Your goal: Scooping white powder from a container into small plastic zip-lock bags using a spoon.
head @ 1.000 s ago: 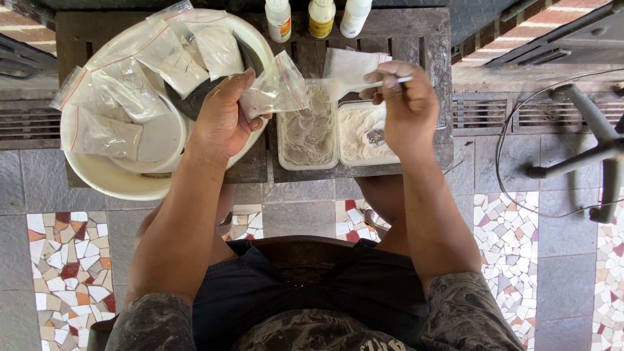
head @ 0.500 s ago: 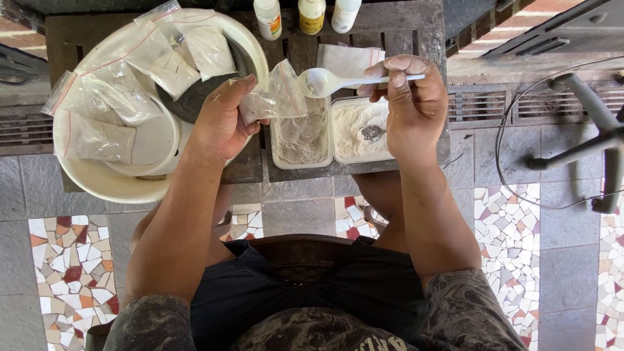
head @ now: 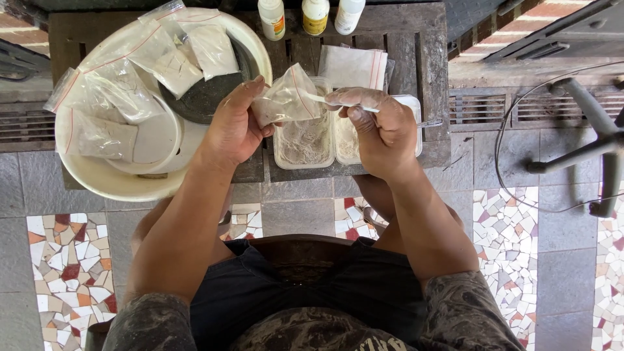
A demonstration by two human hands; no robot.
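Now the spoon (head: 318, 99), level in front of the bag (head: 284, 99) half a second ago, has its bowl tipped inside the bag's mouth, so I judge a scoop of powder is going in. My left hand (head: 229, 129) pinches the small clear bag open above the left tub (head: 304, 135); my right hand (head: 383, 127) is closed round the spoon's handle over the right tub (head: 351, 133). Filled bags (head: 130, 84) lie heaped in the white basin (head: 110, 182) to the left; three bottles (head: 315, 14) stand behind on the bench (head: 422, 58).
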